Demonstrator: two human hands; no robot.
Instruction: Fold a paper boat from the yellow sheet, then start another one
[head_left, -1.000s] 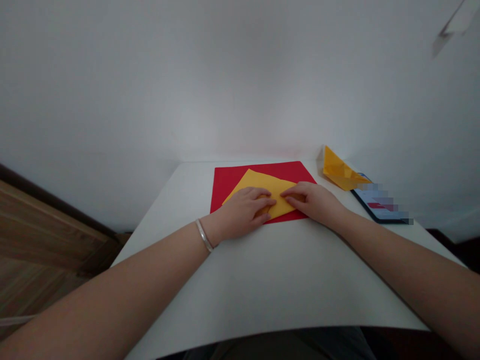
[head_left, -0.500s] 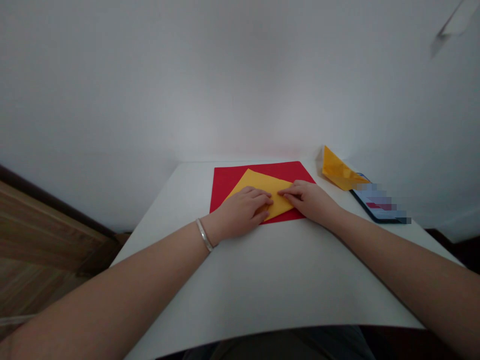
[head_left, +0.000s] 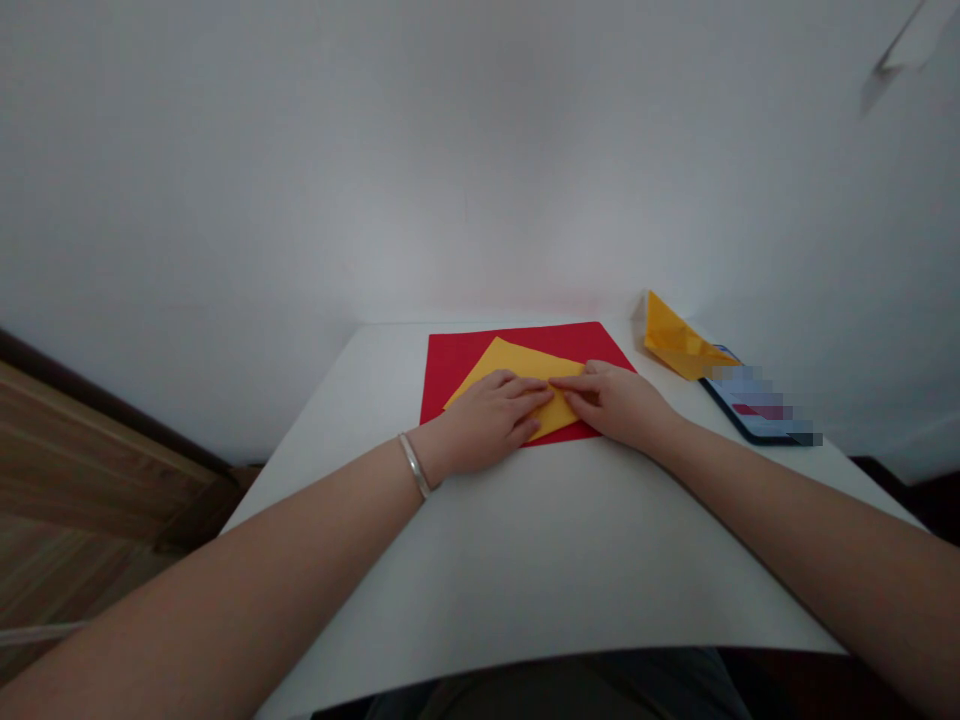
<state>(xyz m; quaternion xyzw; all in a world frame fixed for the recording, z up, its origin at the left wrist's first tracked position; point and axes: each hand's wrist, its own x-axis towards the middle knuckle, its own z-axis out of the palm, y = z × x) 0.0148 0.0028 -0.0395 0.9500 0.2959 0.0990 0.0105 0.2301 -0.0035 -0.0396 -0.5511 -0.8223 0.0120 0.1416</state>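
Note:
A folded yellow paper (head_left: 517,362) lies on a red sheet (head_left: 459,360) on the white table (head_left: 540,540). My left hand (head_left: 487,422), with a silver bangle on its wrist, rests on the paper's near left part, fingers stretched out flat. My right hand (head_left: 613,400) lies on the paper's near right part, fingers flat and pointing left. The fingertips of both hands meet over the middle of the paper. The paper's near edge is hidden under my hands.
A second folded yellow paper piece (head_left: 675,340) stands at the back right of the table. Beside it lies a phone (head_left: 757,415) with a lit screen. A white wall rises behind the table. Wooden flooring (head_left: 67,470) shows at the left.
Both hands have slid slightly along the yellow paper, the right fingers moving left until they meet the left fingertips. The paper itself stays in place.

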